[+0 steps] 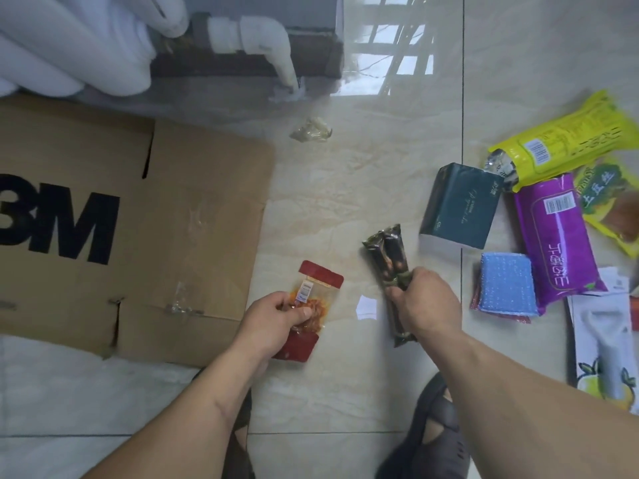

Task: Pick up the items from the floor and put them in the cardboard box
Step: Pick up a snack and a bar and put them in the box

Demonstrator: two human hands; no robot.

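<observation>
The cardboard box [193,216] lies at the left, its flaps spread and black letters on top. My left hand [276,319] grips a red and clear snack packet [318,292] just right of the box's edge. My right hand [425,305] grips two dark long snack sticks [387,250] held together, pointing away from me. On the floor at the right lie a dark green tissue pack [460,205], a blue sponge [506,283], a purple packet [556,236], a yellow bag [567,140] and a yellow-green snack bag [612,205].
A white pouch with fruit print [601,350] lies at the far right. A crumpled clear wrapper [311,130] and a scrap of white paper [366,307] sit on the tiles. White pipes [262,39] run along the wall behind. My sandalled foot [435,430] stands below.
</observation>
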